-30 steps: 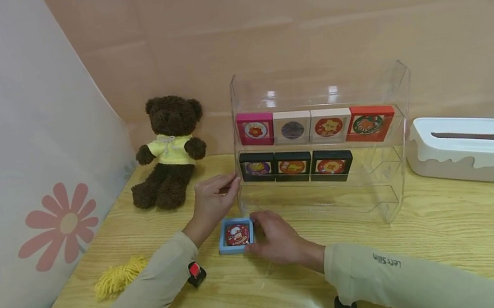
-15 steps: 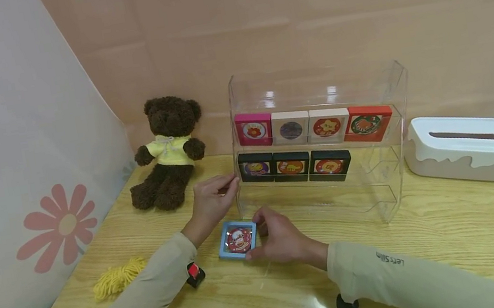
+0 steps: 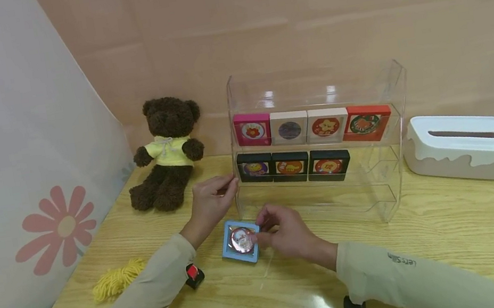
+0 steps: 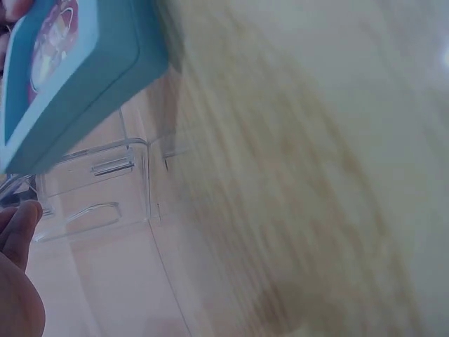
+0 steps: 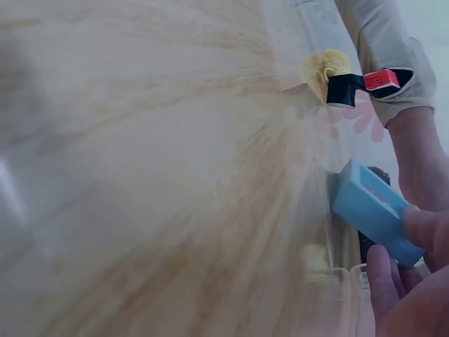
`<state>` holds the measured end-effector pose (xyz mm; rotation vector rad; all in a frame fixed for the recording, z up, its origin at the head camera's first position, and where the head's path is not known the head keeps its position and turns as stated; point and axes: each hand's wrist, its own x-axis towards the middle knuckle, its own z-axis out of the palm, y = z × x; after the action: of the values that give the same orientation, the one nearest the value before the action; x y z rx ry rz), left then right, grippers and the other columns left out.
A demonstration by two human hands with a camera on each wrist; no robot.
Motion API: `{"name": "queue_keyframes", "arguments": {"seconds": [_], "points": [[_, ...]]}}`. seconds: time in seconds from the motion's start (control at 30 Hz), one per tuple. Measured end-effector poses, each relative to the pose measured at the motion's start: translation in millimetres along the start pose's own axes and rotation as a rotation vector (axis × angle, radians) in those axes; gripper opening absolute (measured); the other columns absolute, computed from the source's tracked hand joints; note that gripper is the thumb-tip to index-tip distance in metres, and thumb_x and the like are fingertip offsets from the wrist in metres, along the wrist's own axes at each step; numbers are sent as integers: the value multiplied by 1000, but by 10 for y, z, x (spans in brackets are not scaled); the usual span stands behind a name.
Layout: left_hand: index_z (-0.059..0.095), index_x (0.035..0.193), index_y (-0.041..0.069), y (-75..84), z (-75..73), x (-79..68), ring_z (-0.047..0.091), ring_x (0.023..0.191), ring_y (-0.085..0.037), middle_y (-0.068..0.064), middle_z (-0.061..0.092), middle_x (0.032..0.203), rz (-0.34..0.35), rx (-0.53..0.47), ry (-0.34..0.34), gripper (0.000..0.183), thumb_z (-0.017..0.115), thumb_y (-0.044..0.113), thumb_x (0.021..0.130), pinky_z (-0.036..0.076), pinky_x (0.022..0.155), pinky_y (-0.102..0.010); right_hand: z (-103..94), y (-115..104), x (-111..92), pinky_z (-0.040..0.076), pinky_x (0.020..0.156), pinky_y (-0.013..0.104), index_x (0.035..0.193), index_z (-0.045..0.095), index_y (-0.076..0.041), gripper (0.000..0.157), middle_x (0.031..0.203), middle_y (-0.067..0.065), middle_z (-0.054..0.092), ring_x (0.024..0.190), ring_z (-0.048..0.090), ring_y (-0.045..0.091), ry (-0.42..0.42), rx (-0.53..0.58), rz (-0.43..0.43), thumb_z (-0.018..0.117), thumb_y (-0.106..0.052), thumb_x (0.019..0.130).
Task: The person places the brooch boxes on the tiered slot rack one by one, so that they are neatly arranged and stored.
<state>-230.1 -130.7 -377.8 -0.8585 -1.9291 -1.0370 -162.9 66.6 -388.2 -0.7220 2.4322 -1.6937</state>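
My right hand [image 3: 287, 232] pinches the right side of a light-blue square box [image 3: 227, 246] with a shiny round red badge [image 3: 241, 240] inside. The box is tilted and held off the table, as the right wrist view shows its blue side [image 5: 372, 210] between thumb and fingers. At the left end of a clear acrylic display rack [image 3: 322, 198], my left hand [image 3: 212, 202] pinches the upright side edge. On the rack's tiers stand pink [image 3: 253, 129], white [image 3: 289, 128] and red [image 3: 367, 124] badge boxes above several black ones [image 3: 255, 168].
A brown teddy bear [image 3: 171, 152] in a yellow top sits left of the rack. A yellow yarn bundle [image 3: 118, 280] lies beside my left forearm. The white-and-beige tissue box [image 3: 469, 146] stands to the right on the wooden table [image 3: 463, 233].
The blue box has been tilted, turned and raised by my right hand, which moved slightly right and now has its thumb over the box's front. My left hand stays at the rack.
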Motion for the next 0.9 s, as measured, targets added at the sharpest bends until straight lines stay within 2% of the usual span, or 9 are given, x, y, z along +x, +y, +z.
{"name": "queue_keyframes", "arguments": {"seconds": [0.1,0.27,0.4,0.6,0.77,0.9], "points": [[72,94,-9,1,8,0,69,65,-17,-14,70,81,-1,1,-4,14,71,-5,80,55,59,-20,-65,2,-32,54,65,31,81,63,-10,13,80,-2,65,76,64,17,42,-7,-51,75,-6,82],[72,94,-8,-4,16,-12,68,65,-17,-15,70,82,-8,2,-2,15,71,-5,80,55,59,-20,-209,16,-115,55,68,35,77,65,-9,12,81,-1,66,75,64,17,99,5,-112,74,-5,83],[73,94,-8,-8,14,-19,68,63,-17,-15,70,82,-10,-7,5,15,71,-7,79,55,57,-20,-351,-19,-201,56,70,35,75,65,-8,13,85,2,67,82,64,19,128,-2,-88,74,-3,82],[72,94,-9,1,-1,0,68,63,-19,-15,70,81,12,-17,21,15,70,-9,80,55,56,-23,-606,-137,-310,56,67,28,77,65,-8,12,91,5,67,89,64,21,130,-52,-50,72,-2,84],[72,95,-9,13,-5,9,69,63,-20,-16,70,82,17,-28,18,15,69,-10,80,56,57,-23,-809,-202,-397,56,67,27,84,67,-8,7,89,3,67,84,65,19,140,-98,-78,71,-2,84],[71,94,-10,12,-2,3,69,63,-20,-16,70,82,9,-34,9,15,70,-10,79,56,57,-23,-964,-207,-466,57,65,27,86,69,-8,10,89,3,67,83,66,16,177,-127,-124,71,1,83]]}}
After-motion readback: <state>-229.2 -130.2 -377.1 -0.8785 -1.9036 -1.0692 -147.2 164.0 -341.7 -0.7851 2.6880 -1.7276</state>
